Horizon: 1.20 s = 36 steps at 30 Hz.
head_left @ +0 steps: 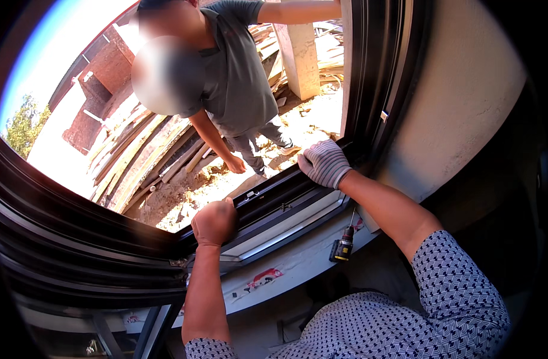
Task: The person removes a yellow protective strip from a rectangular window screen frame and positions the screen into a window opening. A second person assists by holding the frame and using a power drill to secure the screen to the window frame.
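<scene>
Outdoors, 1 person is standing among lumber [136, 158] beyond a dark window frame [274, 200]. Left hand [214, 222], bare, is clenching on the frame's lower rail; right hand [324, 163], gloved, is gripping the rail near the corner. Drill [343, 245] is resting on the sill [286, 272]. Risk: frame slipping outward if either grip is loosening.

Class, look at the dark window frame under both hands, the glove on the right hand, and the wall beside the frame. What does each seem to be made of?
The dark window frame looks like coated metal, probably aluminium: smooth, glossy, ridged profiles. The white knitted glove on the right hand seems cotton or similar yarn: visible ribbed knit lines. The pale wall looks like rough plaster or cement render: matt, grainy surface. The bare left hand rests on the frame.
</scene>
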{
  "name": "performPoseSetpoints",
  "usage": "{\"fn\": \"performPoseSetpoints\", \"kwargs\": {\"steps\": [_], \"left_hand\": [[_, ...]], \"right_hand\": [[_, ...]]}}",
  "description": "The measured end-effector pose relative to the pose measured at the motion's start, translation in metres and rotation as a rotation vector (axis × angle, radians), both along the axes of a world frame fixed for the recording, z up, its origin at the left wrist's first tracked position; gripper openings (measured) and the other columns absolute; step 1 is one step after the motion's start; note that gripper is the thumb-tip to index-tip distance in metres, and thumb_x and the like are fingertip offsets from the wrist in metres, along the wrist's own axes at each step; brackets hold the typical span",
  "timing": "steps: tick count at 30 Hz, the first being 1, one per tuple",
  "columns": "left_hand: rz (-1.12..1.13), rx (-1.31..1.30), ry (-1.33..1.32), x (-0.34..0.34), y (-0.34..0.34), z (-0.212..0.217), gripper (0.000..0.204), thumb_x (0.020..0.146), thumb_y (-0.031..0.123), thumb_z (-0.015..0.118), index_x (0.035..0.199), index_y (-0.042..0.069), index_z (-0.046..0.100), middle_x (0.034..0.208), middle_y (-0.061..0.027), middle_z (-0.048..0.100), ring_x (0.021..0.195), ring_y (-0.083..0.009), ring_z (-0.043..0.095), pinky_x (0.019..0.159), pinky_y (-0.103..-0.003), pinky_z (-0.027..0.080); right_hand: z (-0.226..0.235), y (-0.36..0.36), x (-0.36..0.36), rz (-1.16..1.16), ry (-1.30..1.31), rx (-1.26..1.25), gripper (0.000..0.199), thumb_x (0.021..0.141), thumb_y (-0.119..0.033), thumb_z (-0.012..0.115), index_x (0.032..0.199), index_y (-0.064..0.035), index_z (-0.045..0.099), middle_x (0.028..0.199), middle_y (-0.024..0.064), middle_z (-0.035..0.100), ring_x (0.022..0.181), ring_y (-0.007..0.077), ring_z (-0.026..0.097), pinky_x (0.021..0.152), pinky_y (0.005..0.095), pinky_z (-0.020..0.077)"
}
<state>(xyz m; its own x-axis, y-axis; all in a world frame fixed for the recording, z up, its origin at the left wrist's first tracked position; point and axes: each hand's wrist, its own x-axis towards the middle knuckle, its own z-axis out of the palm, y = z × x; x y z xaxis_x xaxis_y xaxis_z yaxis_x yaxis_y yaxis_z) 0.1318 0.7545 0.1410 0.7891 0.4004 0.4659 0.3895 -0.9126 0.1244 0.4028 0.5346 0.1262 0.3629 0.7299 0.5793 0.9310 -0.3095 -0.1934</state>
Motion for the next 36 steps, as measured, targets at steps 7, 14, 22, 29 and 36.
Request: {"fn": "performPoseSetpoints", "kwargs": {"steps": [7, 14, 22, 29, 36], "left_hand": [[0.085, -0.124, 0.034, 0.000, 0.005, -0.001, 0.046, 0.099, 0.042, 0.060, 0.068, 0.009, 0.072, 0.072, -0.0178, 0.070, 0.070, -0.0417, 0.069, 0.068, -0.050, 0.055], [0.015, -0.121, -0.010, 0.001, 0.002, 0.000, 0.040, 0.098, 0.040, 0.062, 0.070, 0.014, 0.071, 0.071, -0.0120, 0.069, 0.067, -0.0379, 0.068, 0.064, -0.047, 0.055], [0.027, -0.080, -0.020, -0.002, 0.005, -0.004, 0.041, 0.099, 0.039, 0.062, 0.069, 0.012, 0.070, 0.069, -0.0116, 0.069, 0.065, -0.0378, 0.068, 0.064, -0.047, 0.055], [0.059, -0.167, -0.004, -0.007, 0.016, -0.019, 0.063, 0.101, 0.060, 0.055, 0.070, 0.006, 0.066, 0.071, -0.0172, 0.067, 0.073, -0.0404, 0.067, 0.069, -0.051, 0.051], [0.044, -0.160, -0.025, -0.004, 0.015, -0.020, 0.063, 0.101, 0.060, 0.056, 0.070, 0.006, 0.066, 0.071, -0.0182, 0.067, 0.073, -0.0405, 0.067, 0.068, -0.051, 0.051]], "right_hand": [[-0.006, 0.001, 0.001, -0.013, 0.025, -0.047, 0.035, 0.096, -0.028, 0.060, 0.069, -0.0067, 0.067, 0.072, 0.0188, 0.068, 0.071, 0.0388, 0.066, 0.078, 0.0500, 0.0518], [-0.005, 0.000, 0.006, -0.016, -0.007, -0.029, 0.035, 0.095, -0.027, 0.061, 0.066, -0.0077, 0.066, 0.068, 0.0190, 0.066, 0.070, 0.0394, 0.066, 0.077, 0.0508, 0.0520], [-0.010, 0.002, 0.003, -0.022, -0.012, -0.036, 0.034, 0.096, -0.027, 0.061, 0.067, -0.0085, 0.067, 0.069, 0.0174, 0.067, 0.070, 0.0389, 0.066, 0.077, 0.0502, 0.0515], [-0.007, 0.002, 0.002, -0.006, 0.002, -0.029, 0.035, 0.095, -0.028, 0.062, 0.067, -0.0085, 0.067, 0.069, 0.0177, 0.067, 0.069, 0.0393, 0.065, 0.076, 0.0506, 0.0514], [-0.011, 0.002, 0.004, -0.009, -0.017, -0.008, 0.035, 0.095, -0.028, 0.062, 0.066, -0.0077, 0.066, 0.070, 0.0179, 0.067, 0.069, 0.0391, 0.065, 0.076, 0.0506, 0.0515]]}}
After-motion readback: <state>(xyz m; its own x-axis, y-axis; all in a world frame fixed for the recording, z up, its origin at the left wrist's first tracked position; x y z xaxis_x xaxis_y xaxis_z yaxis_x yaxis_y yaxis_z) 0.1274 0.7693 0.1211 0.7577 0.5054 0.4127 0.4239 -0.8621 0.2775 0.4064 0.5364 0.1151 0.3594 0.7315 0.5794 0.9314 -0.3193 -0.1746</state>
